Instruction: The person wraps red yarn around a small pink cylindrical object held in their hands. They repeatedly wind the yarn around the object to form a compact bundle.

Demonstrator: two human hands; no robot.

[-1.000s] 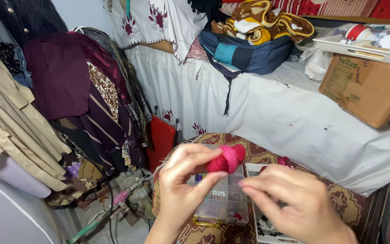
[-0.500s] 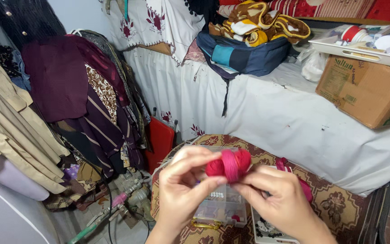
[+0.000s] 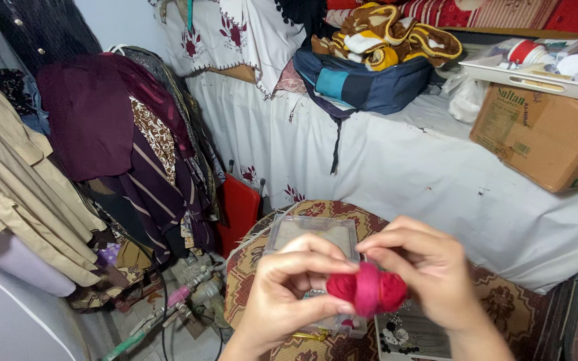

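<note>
- Holding a small bundle of deep pink-red yarn (image 3: 367, 292), both hands meet low in the middle of the head view.
- Left hand (image 3: 289, 294): fingers curled around the left lobe of the yarn bundle, thumb beneath it, index finger arched over the top.
- Right hand (image 3: 429, 271): thumb and index finger pinched on the lighter pink band of thread wound around the middle of the bundle; remaining fingers bent and closed, not spread.
- Yarn position: raised between the two hands, directly above a clear plastic compartment box (image 3: 316, 237) with its lid up.
- Box position: resting on a round cushion covered in red-and-beige patterned fabric (image 3: 503, 307).
- Beside the box, lower right: a white card with black cartoon figures (image 3: 409, 334), partly hidden by the right wrist.
- Left of the cushion: hanging garments in maroon, striped and beige cloth (image 3: 102, 134), with a red panel (image 3: 239, 207) just beside them.
- Behind: a surface draped in a white embroidered cloth (image 3: 396, 160), bearing a dark blue bag (image 3: 362, 83) and a brown cardboard carton (image 3: 543, 137).
</note>
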